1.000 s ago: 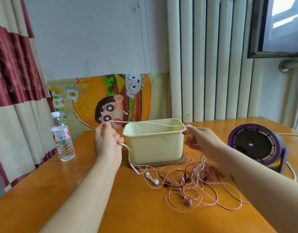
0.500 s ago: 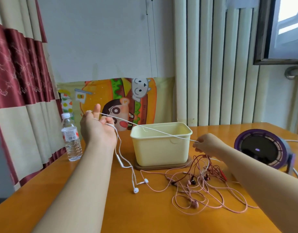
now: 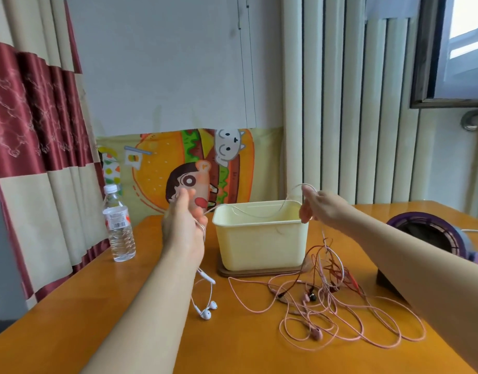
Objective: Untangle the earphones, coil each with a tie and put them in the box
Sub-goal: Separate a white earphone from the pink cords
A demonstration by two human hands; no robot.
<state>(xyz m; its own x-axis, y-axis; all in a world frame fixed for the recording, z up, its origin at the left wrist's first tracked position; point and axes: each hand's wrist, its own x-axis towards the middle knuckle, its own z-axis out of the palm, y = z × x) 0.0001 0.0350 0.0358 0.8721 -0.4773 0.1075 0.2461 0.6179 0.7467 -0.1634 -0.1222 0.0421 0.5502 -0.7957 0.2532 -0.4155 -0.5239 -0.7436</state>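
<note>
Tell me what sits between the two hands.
In the head view, the cream box stands between the left hand and right hand, with the white earphone cord sagging over its opening.

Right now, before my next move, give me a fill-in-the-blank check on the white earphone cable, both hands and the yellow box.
The thin white earphone cable runs from the left hand to the right hand across the open top of the pale yellow plastic ____. The clear plastic water bottle stands to its ____. The white earbuds and the tangled pink earphone cords lie on the orange wooden ____.
Missing: box; left; table.
</note>
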